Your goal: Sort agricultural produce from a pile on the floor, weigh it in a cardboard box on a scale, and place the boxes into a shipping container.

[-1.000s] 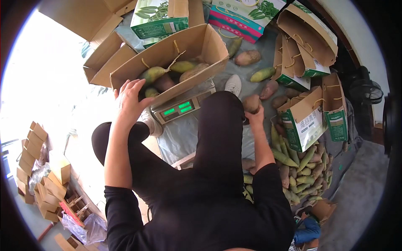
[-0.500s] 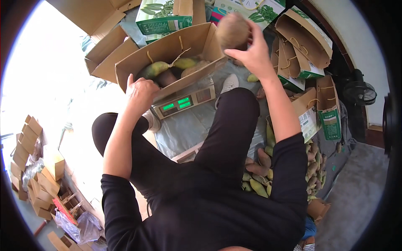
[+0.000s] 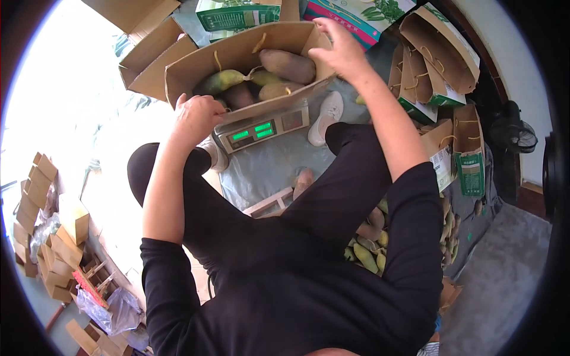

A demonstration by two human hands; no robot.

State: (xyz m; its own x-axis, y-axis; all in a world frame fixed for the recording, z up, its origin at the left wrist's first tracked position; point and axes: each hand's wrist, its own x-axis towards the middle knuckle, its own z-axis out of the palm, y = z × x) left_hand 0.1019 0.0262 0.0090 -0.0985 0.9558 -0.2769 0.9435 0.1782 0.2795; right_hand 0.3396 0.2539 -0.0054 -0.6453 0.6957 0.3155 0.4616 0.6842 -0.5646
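Observation:
An open cardboard box with yellow cord handles rests on a digital scale with lit green displays. Inside lie a large reddish-brown root vegetable and a green radish, with several more roots partly hidden behind the near wall. My left hand grips the near wall's rim toward the left, its fingertips curled over the edge. At the box's right end, my right hand is open and holds nothing; its thumb and forefinger are spread by the rim.
Green radishes and brown roots are piled by my right leg. One root lies between my legs near a wooden frame. Open cartons and a black fan stand at right; folded cardboard at left.
The brown root from my right hand now lies in the box. That hand has come down to the box's right end and opened; my right knee has shifted outward. My left hand stays on the rim.

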